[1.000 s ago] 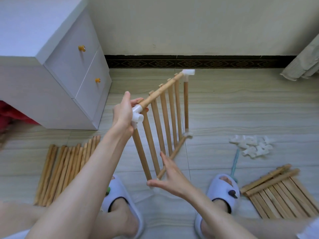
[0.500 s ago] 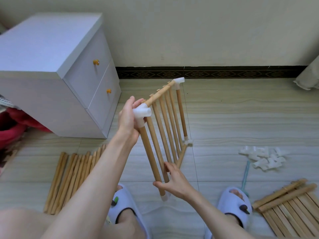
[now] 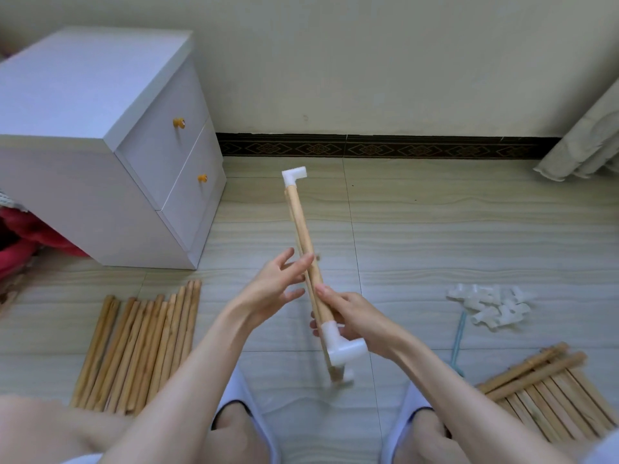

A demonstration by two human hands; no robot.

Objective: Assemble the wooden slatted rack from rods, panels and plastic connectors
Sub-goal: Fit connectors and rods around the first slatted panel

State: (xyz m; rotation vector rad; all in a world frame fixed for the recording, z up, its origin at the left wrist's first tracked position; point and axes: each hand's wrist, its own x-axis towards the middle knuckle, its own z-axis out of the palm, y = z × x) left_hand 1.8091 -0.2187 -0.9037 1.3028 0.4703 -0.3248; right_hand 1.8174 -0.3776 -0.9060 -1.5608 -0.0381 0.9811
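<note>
A single wide-angle head view looks forward and down from a seated person's eye level — forearms and knees fill the near bottom edge, the tiled floor spreads ahead, and the wall closes the top.

Pale wood-grain tiled floor carrying a white two-drawer cabinet, loose wooden rods, white plastic connectors, and a slatted wooden panel.

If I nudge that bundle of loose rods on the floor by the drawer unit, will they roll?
Probably: the loose rods look round and smooth, lying side by side on glossy floor. They seem stiff and likely light. Packed close together, neighbours may jostle and scatter.
</note>
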